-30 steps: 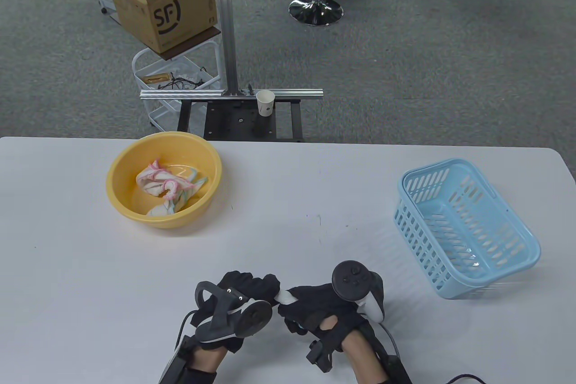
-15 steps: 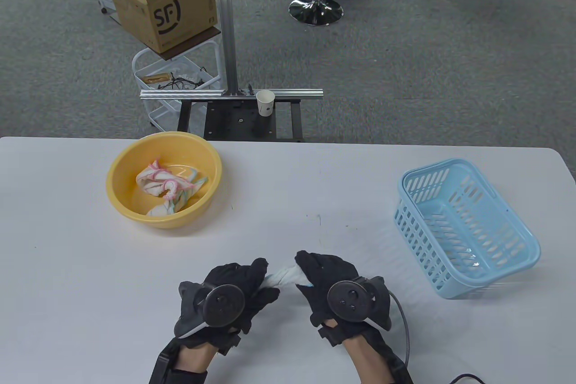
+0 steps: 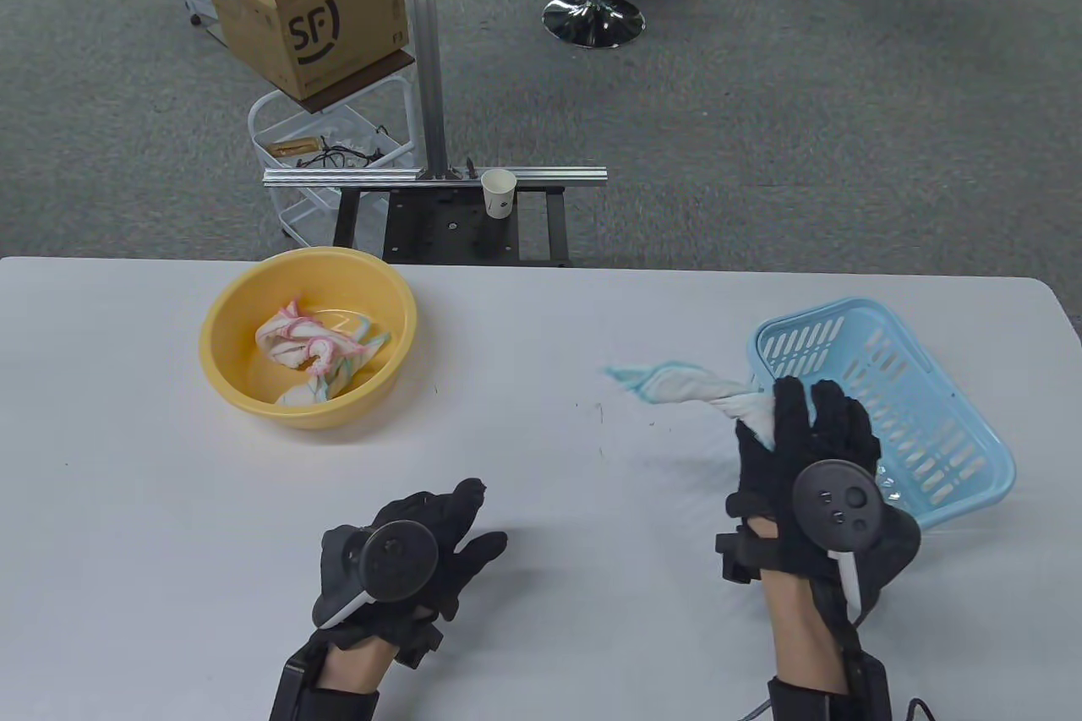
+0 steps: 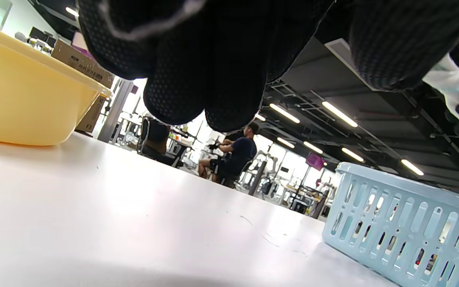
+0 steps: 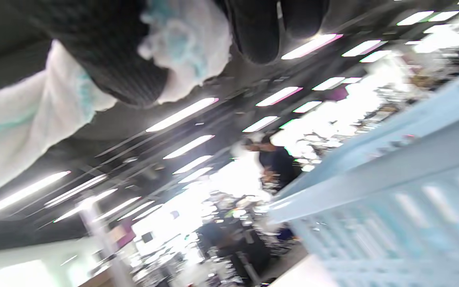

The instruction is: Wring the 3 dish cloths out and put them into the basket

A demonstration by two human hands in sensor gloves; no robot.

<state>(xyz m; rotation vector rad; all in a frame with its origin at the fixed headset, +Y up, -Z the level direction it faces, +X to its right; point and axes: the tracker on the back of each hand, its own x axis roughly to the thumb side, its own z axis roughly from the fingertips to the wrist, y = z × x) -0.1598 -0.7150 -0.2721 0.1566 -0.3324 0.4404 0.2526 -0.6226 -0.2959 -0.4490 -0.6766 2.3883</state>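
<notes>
1. Holding the twisted cloth (image 3: 706,391) in my right hand (image 3: 799,450), I have it raised just beside the near-left corner of the blue basket (image 3: 972,493). My thumb and fingers pinch one end, so the rest trails out to the left over the table (image 3: 541,315) (the free tip is blurred in the table view).

2. Gripping by one end keeps the cloth rolled tight, which should let it go over the basket rim as a single bundle. The basket holds no cloth that I can see.

3. My left hand (image 3: 406,560) sits low above the table near its front edge, fingers loosely spread and holding nothing. The left wrist view shows only table below them.

4. The yellow basin (image 3: 237,400) stands well apart at the far left. The remaining cloths (image 3: 317,349) lie crumpled inside it (pink-edged and green-edged), not yet wrung. Its place on the left suits that free hand for the next pick-up, in my judgement.

5. Next move: carry the cloth over the rim and let go.
</notes>
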